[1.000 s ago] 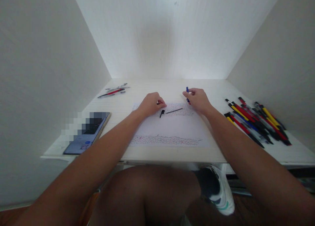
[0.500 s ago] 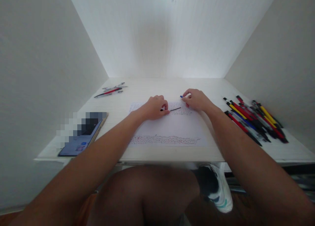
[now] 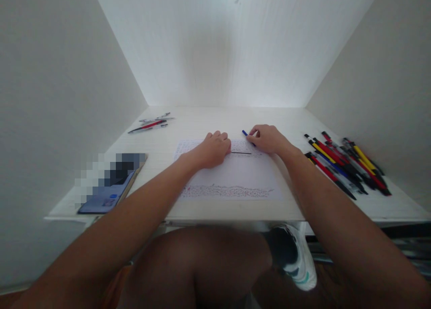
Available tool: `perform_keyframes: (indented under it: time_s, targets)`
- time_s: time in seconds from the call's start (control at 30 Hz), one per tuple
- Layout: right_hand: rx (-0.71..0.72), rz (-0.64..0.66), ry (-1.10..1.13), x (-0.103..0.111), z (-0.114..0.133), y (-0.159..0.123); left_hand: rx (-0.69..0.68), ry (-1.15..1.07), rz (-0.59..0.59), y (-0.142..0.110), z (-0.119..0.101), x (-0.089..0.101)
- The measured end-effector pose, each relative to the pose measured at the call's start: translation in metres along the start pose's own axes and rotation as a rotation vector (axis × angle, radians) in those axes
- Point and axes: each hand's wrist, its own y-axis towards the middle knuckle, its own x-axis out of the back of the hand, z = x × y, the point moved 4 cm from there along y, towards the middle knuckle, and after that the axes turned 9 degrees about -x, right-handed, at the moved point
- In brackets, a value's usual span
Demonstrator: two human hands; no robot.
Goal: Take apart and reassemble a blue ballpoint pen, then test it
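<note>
Over the upper part of a sheet of paper [image 3: 232, 172], my left hand [image 3: 215, 148] is closed with its fingers curled under. A thin dark pen refill [image 3: 241, 153] sticks out of it to the right, nearly level; its other end is hidden in the hand. At the sheet's top right, my right hand [image 3: 266, 137] pinches a blue pen part [image 3: 245, 133], tilted, its upper left end showing past the fingertips. Whether it is a barrel or a whole pen I cannot tell. The sheet has rows of small writing at its top and bottom, with bare paper between.
Several red, yellow, blue and black pens [image 3: 343, 163] lie heaped at the right of the white desk [image 3: 208, 118]. A few pens or pen parts [image 3: 151, 124] lie at the back left. A phone [image 3: 111, 188] rests near the front left edge. White panels enclose the desk.
My left hand has curled further closed, and the refill has swung to nearly level. My right hand has dipped slightly, and more of the blue pen part shows.
</note>
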Motion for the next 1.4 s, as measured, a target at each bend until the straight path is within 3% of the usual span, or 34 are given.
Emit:
perform_keyframes:
  time_s: [0.17,0.3,0.4,0.57,0.77,0.9,1.0,1.07,1.23,1.4]
  targets:
    - [0.125,-0.077,0.085,0.017,0.024,-0.007,0.027,-0.063,-0.023,-0.001,0.0,0.014]
    - [0.297,0.103,0.135,0.019,0.041,-0.015,0.063,-0.165,-0.063,-0.002,0.004,0.025]
    - [0.362,0.165,0.149,0.017,0.048,-0.021,0.072,-0.256,-0.154,-0.002,0.005,0.032]
    - [0.377,0.156,0.179,0.015,0.058,-0.029,0.08,-0.315,-0.296,-0.003,0.008,0.038]
    - [0.232,-0.044,0.04,0.016,0.056,-0.027,0.117,-0.311,-0.513,-0.008,0.018,0.042]
    - [0.105,-0.126,0.355,0.031,0.049,-0.037,0.136,-0.305,-0.398,-0.007,0.024,0.032]
    - [0.112,0.038,0.702,0.037,0.053,-0.069,0.068,-0.27,-0.288,-0.004,0.025,0.022]
    - [0.105,0.129,0.814,0.039,0.057,-0.099,0.044,-0.266,-0.264,-0.003,0.025,0.019]
    - [0.016,0.168,0.869,0.03,0.052,-0.161,0.035,-0.297,-0.244,-0.001,0.023,0.017]
    - [-0.009,0.109,0.803,0.017,0.042,-0.173,0.01,-0.326,-0.229,0.0,0.019,0.015]
